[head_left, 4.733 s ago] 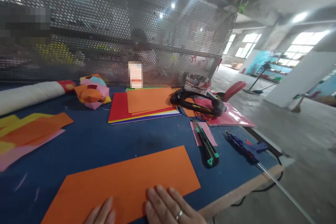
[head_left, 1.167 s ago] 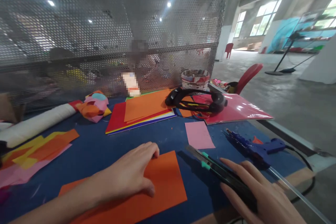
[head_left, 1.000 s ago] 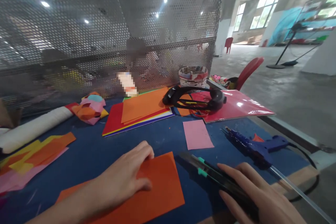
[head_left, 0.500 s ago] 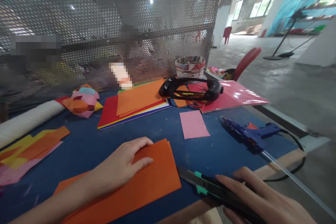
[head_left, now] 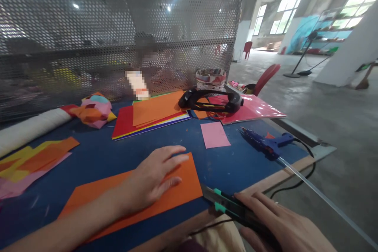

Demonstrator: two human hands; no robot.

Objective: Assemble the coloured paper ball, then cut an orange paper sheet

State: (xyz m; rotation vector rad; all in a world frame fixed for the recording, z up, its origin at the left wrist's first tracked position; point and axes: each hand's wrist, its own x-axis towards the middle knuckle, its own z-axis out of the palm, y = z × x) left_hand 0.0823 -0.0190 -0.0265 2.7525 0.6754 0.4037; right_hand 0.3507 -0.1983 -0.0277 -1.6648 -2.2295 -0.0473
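Observation:
My left hand lies on a folded orange paper, its fingers stretched out and a little apart, pressing on the sheet near its right end. In my right hand is a utility knife with a black and green body. Its blade points left and meets the paper's right edge, low near the corner; whether it is inside the fold I cannot tell. Past the paper lies a small pink paper square, touched by neither hand.
A blue glue gun with a long clear glue stick lies at the right. Coloured sheets, a black headband-like device and a woven basket stand at the back. Paper strips, a paper ball and a white roll are left.
My left hand has shifted right along the orange paper, with its fingers stretched further. The paper's two layers now line up more closely. The knife stays by its right edge. My view has turned slightly.

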